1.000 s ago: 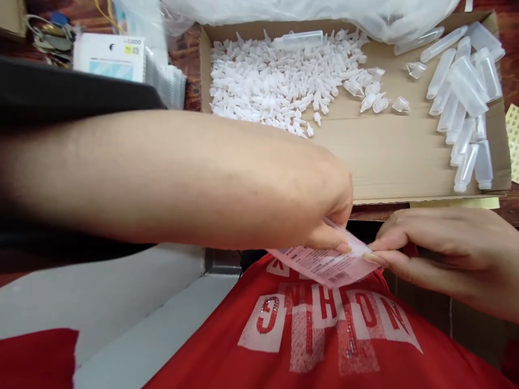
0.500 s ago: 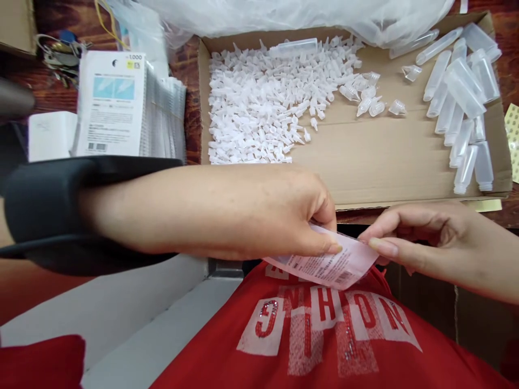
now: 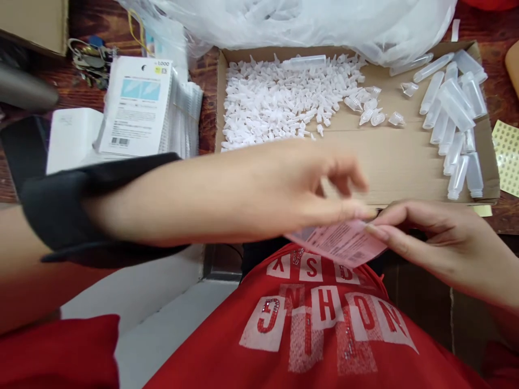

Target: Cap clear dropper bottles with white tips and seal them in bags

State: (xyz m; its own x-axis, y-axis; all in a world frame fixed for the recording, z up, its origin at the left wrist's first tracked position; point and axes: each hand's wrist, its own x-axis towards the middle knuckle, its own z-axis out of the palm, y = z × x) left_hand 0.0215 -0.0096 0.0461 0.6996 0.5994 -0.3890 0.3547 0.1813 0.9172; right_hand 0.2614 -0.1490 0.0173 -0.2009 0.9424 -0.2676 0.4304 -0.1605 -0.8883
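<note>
A printed packaging card (image 3: 340, 244), tinted pink over the red shirt, is held above my lap and seems to lie in a clear sleeve. My right hand (image 3: 441, 237) pinches its upper right corner between thumb and forefinger. Across the card's upper edge reaches my left hand (image 3: 316, 186), blurred by motion, with its fingers raised off the card and parted from the thumb. The left thumb tip is close to the right fingertips; whether it touches the card, I cannot tell. The card's upper left part is hidden behind the left hand.
A shallow cardboard tray (image 3: 405, 181) holds many small white nozzle tips (image 3: 267, 102), several clear caps (image 3: 371, 105) and translucent bottles (image 3: 450, 113). Left of it stands a banded stack of printed cards (image 3: 138, 108), near keys (image 3: 91, 59). A plastic bag (image 3: 308, 24) overhangs the tray's back edge.
My left hand has let its grip on the card loosen, lifting its fingers and moving right toward the right fingertips. My right hand keeps its pinch. The view has shifted slightly.
</note>
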